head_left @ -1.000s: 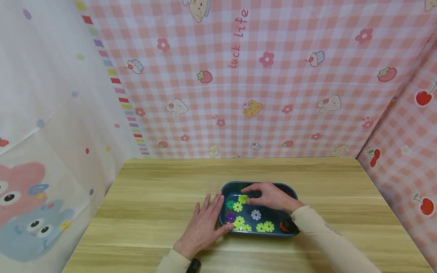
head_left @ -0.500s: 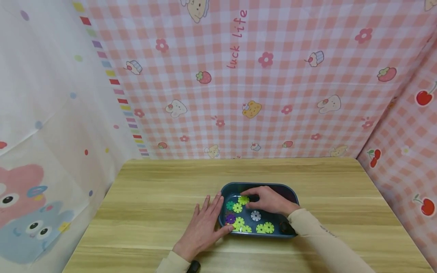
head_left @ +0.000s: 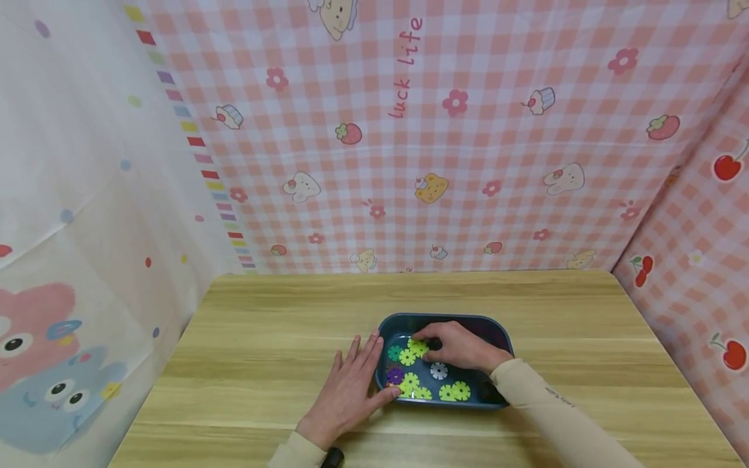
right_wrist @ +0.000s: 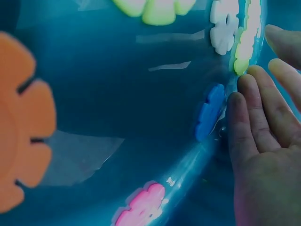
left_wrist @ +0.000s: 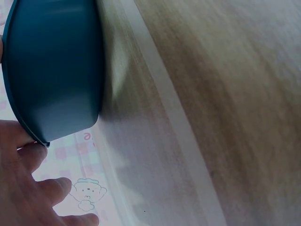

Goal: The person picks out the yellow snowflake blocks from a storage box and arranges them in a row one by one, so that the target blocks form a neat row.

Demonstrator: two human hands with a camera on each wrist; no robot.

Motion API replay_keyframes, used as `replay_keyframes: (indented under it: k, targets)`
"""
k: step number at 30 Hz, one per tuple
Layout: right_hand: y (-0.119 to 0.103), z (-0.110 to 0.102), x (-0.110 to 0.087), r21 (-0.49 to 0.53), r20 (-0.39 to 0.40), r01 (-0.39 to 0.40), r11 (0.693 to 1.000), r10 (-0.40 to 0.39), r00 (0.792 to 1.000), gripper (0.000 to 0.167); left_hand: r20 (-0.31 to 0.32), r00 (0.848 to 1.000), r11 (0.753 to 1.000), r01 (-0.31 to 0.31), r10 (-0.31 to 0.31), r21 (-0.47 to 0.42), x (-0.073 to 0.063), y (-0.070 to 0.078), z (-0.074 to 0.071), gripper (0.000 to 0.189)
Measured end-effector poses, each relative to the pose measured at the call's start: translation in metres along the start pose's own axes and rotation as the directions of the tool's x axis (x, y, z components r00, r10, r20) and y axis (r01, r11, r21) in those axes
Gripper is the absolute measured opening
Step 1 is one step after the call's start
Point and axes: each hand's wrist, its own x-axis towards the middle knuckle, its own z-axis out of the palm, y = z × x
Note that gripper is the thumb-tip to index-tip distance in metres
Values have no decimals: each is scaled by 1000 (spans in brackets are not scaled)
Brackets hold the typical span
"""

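Observation:
A dark blue tub [head_left: 450, 404] on the table holds several flower-shaped snowflake discs. My left hand [head_left: 348, 396] rests against the tub's left end, fingers extended at the rim and thumb over the near corner. My right hand [head_left: 459, 348] reaches inside, its thumb and index finger apart at yellow-green discs [head_left: 418, 349]. In the right wrist view its fingers are fairly straight, beside another yellow-green disc [right_wrist: 246, 42] and a blue disc [right_wrist: 210, 113]. No disc is plainly gripped. A white disc [head_left: 439, 371] lies near the right hand, a purple disc [head_left: 395, 376] near the left thumb.
More yellow-green discs [head_left: 455, 391] lie along the tub's near side. A green disc [head_left: 394, 353] is at the left. An orange disc [right_wrist: 21, 136] and a pink disc [right_wrist: 141, 207] show in the right wrist view. Wooden tabletop [head_left: 263, 338] surrounds the tub.
My right hand has lowered slightly toward the yellow-green discs, and its fingers now cover part of them. The orange disc near my right wrist has gone out of sight. The left hand stays put.

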Motion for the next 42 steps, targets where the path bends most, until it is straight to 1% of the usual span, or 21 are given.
replay_keyframes:
  k: [6,11,18,28,35,42]
  targets:
    - [1,-1,0,-69,-7,58,996,-59,998,36,-4,1000,1000,3,-3,-9,0,0,0,91]
    - [2,-1,3,-144,5,101,984,-101,995,34,-4,1000,1000,6,-6,-5,0,1,-1,91]
    - [1,1,6,-223,23,102,969,-99,995,33,6,1000,1000,13,-13,-5,1,2,-2,91]
    - [-1,3,5,-262,41,103,959,-95,995,30,17,1000,1000,14,-14,-5,1,2,-3,91]
    - [-4,4,5,-311,47,79,947,-68,997,33,23,1000,1000,17,-17,-3,0,2,-2,91]
    - [-4,0,3,-261,38,75,962,-67,997,33,18,1000,1000,14,-14,-8,0,0,1,91]
